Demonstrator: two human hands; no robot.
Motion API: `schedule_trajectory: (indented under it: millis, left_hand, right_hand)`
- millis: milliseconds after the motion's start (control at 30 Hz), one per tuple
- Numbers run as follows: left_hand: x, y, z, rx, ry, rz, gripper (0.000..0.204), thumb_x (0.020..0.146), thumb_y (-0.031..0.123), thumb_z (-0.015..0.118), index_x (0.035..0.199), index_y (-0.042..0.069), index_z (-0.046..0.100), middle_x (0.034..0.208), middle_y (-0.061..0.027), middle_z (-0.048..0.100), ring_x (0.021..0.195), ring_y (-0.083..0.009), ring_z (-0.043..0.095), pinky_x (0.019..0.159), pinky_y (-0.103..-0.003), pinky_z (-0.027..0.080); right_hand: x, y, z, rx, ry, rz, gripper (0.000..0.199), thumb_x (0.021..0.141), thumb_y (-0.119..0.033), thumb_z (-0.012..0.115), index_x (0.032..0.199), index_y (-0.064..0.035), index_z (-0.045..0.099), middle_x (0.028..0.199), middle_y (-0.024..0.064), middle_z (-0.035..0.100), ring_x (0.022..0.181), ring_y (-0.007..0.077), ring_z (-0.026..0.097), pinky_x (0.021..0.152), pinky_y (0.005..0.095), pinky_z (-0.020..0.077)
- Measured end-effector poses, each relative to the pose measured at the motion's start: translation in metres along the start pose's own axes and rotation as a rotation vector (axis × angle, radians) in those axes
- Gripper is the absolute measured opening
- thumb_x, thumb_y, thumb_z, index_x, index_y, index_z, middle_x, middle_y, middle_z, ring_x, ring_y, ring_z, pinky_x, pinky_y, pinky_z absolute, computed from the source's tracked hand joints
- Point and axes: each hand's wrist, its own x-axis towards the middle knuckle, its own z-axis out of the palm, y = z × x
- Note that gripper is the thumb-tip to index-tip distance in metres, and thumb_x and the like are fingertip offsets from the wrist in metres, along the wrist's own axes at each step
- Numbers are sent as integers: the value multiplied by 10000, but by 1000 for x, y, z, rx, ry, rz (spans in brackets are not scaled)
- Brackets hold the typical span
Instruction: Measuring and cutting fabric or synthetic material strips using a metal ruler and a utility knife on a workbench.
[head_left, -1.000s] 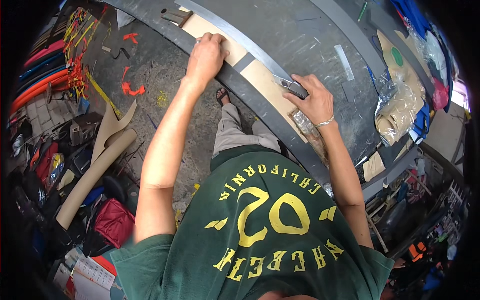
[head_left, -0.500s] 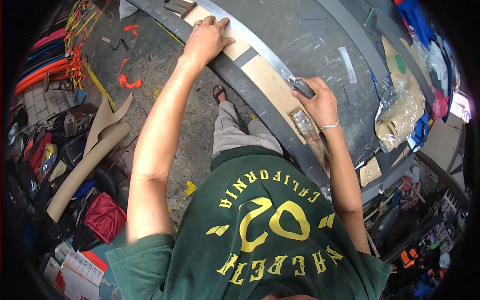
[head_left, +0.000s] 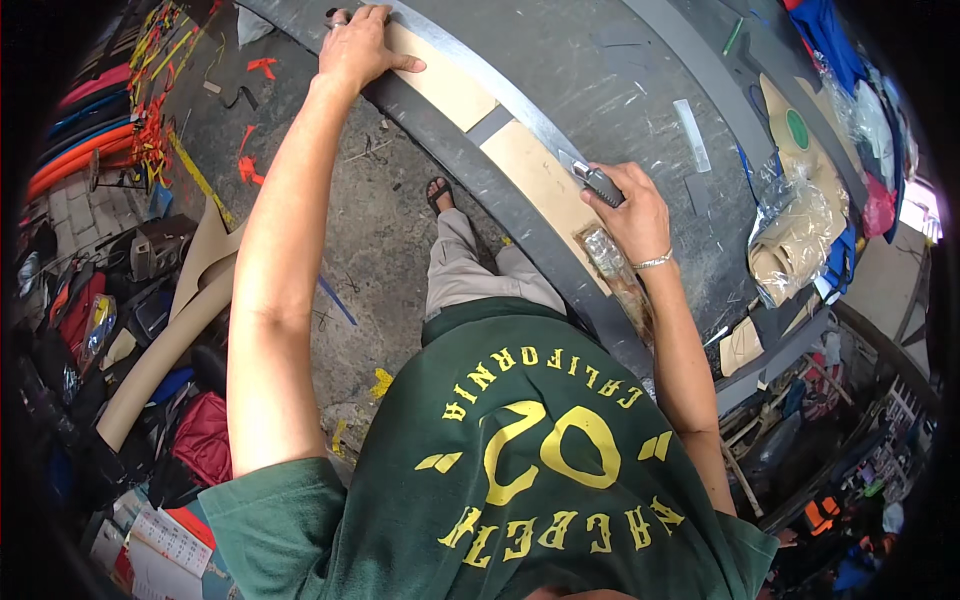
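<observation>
A: What has just changed, starting at the left hand (head_left: 356, 50)?

B: It has moved outward to the far end of the board (head_left: 530, 160), its thumb spread on the face. The board, crossed by a grey band (head_left: 488, 127), now lies largely uncovered between the hands; support has presumably shifted farther from the blade.

A: And rightward?

B: The ruler (head_left: 485, 74) extends from the left fingers toward the knife (head_left: 603, 186), which the right hand (head_left: 640, 207) grips, blade out. A bar (head_left: 605, 255) lies just bodyward of that grip.

A: What remains obscure?

B: The tool visible half a second ago at the far end is covered by the left hand; whether those fingers grasp it or merely press cannot be told. The blade's exact contact is too small to resolve. The right forearm partly screens the bar.
</observation>
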Motion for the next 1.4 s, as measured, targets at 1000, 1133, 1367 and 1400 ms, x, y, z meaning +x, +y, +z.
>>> schedule_trajectory:
  millis: [1000,1133,1367,1400]
  left_hand:
    - [-54,53,64,-415,437,114,608,900,591,700,1317,149,711,1395,-240,554,1333,-421,491,1096,-567,401]
    - [-58,60,51,-547,254,53,640,838,342,790,1345,-7,616,1413,-301,531,1372,-474,460,1174,-496,370]
    - [-57,55,53,-256,312,79,660,904,509,717,1408,92,626,1507,-304,456,1421,-482,400,1185,-542,328]
    - [-55,50,55,-164,441,178,658,925,605,667,1388,137,657,1461,-268,513,1377,-459,453,1147,-537,372]
  right_hand:
    - [4,-8,-6,59,-56,57,368,805,-183,854,1154,-107,766,1036,93,715,984,287,693,855,363,543]
    - [1,-8,-7,70,-53,69,350,801,-164,858,1129,-84,766,1035,94,717,969,284,695,852,353,542]
    - [3,-14,-8,75,-60,66,354,783,-137,874,1111,-60,764,1026,97,726,950,283,692,855,346,541]
    - [3,-17,-7,87,-50,55,357,772,-117,880,1103,-52,763,1026,98,729,950,280,690,859,355,541]
